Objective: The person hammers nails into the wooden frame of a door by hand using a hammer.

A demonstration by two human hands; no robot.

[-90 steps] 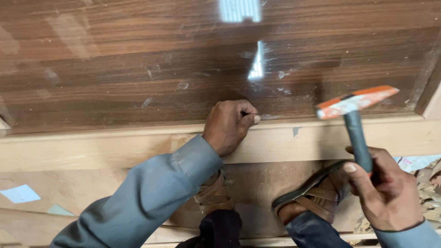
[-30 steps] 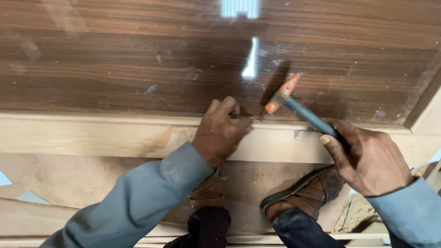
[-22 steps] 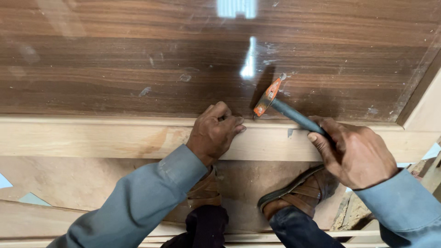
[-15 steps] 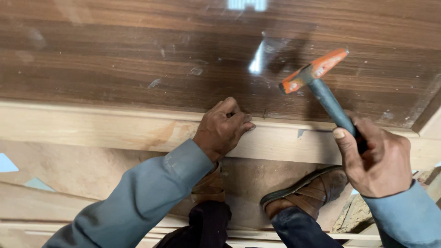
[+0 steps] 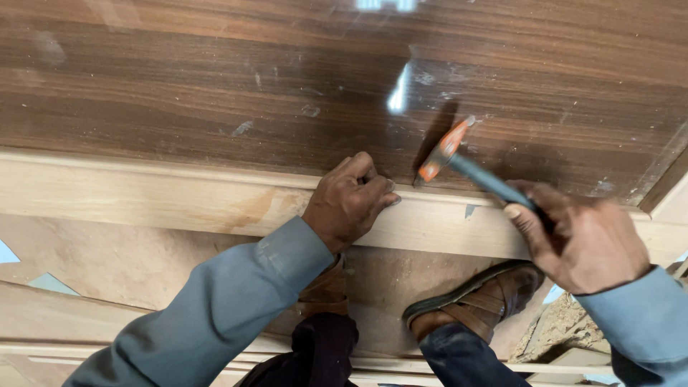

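My left hand (image 5: 348, 202) rests on a pale wooden strip (image 5: 143, 193) along the edge of a dark glossy wood panel (image 5: 215, 79). Its fingertips are pinched together at the strip's upper edge, as if around something too small to see. My right hand (image 5: 584, 236) grips the grey handle of a hammer (image 5: 459, 158) with an orange head. The hammer head is down at the seam between strip and panel, just right of my left fingertips.
Below the strip lies lighter plywood (image 5: 107, 251). My two sandalled feet (image 5: 473, 301) stand on it, near the lower middle. Wood scraps and debris (image 5: 552, 333) sit at the lower right. Pale blue paper bits (image 5: 43, 283) lie at the left.
The hammer was raised half a second ago and has swung down to the seam beside my left fingertips. My left hand has stayed on the strip.
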